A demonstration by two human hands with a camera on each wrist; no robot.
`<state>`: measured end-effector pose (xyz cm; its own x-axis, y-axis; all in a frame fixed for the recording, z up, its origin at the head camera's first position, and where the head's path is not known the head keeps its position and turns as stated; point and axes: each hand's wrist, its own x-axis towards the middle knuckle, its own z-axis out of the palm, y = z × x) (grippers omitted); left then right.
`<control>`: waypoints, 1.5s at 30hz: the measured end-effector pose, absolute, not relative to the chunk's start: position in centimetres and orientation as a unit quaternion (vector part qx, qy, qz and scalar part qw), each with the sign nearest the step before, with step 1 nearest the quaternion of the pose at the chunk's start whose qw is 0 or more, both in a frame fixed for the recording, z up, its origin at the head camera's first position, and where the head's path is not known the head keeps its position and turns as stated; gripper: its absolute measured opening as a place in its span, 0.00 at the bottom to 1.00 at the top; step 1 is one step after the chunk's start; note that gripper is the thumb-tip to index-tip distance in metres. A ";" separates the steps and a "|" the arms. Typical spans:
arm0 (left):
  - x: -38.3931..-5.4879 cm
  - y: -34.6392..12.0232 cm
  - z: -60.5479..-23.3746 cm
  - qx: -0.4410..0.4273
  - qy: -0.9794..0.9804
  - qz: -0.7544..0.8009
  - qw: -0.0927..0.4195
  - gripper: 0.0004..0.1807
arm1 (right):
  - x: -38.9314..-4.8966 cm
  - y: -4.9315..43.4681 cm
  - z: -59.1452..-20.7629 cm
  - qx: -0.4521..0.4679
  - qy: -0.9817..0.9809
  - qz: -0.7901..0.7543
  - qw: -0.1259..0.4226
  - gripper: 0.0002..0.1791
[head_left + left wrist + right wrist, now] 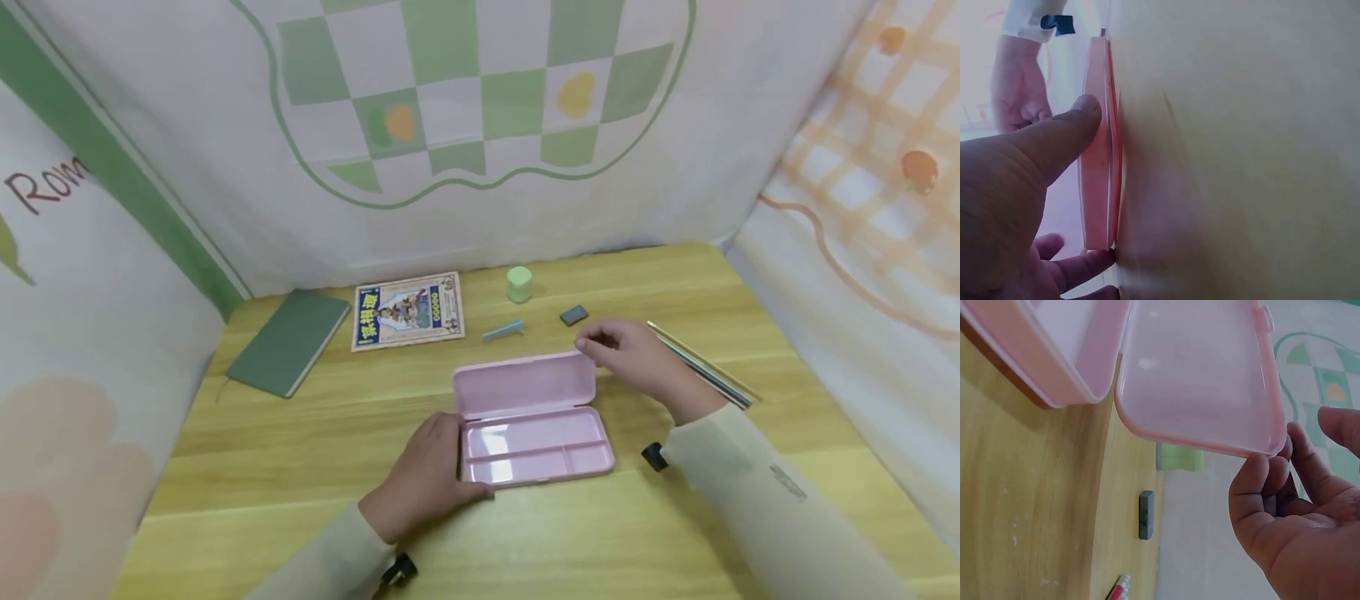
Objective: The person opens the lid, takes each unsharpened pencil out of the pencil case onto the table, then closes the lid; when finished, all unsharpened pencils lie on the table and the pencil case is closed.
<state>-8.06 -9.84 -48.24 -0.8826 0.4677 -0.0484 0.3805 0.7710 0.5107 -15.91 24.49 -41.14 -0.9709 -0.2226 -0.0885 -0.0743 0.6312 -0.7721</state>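
Observation:
A pink pencil case [525,381] stands with its lid raised on the wooden table, its compartments bare. My left hand [426,471] grips the left end of the base. In the left wrist view, the thumb [1088,109] presses the case's front wall [1094,187], while fingers lie round its end. At the lid's upper right corner is my right hand [630,360]. The right wrist view shows its bent fingers [1250,487] around the corner of the lid [1204,381], with the thumb [1341,428] apart from it.
Behind the case lie a dark eraser [573,315], a light blue slender object [503,330] and a light green cylinder [519,284]. A picture booklet [408,312] and green notebook [288,343] lie at back left. Several pencils [705,367] lie beside my right forearm.

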 end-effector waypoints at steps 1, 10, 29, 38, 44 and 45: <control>-8.0 -9.8 -48.2 0.221 0.936 0.262 0.084 0.59 | -15.5 24.4 -41.0 -0.086 0.899 -0.421 0.084 0.21; -7.8 -9.7 -47.5 0.176 0.928 0.315 0.093 0.70 | -11.9 24.3 -40.3 -0.115 0.914 -0.382 0.081 0.06; -8.1 -9.8 -47.0 0.246 0.936 0.228 0.104 0.57 | -8.4 23.6 -42.4 -0.261 0.916 -0.273 0.134 0.22; -8.2 -9.8 -46.5 0.241 0.935 0.210 0.153 0.59 | -8.2 22.8 -43.4 -0.248 0.930 -0.240 0.127 0.35; -8.4 -9.8 -46.4 0.231 0.936 0.211 0.159 0.56 | -8.2 22.6 -43.5 -0.245 0.933 -0.235 0.122 0.38; -8.4 -9.8 -46.5 0.229 0.936 0.216 0.159 0.56 | -8.2 22.6 -43.5 -0.244 0.933 -0.235 0.123 0.38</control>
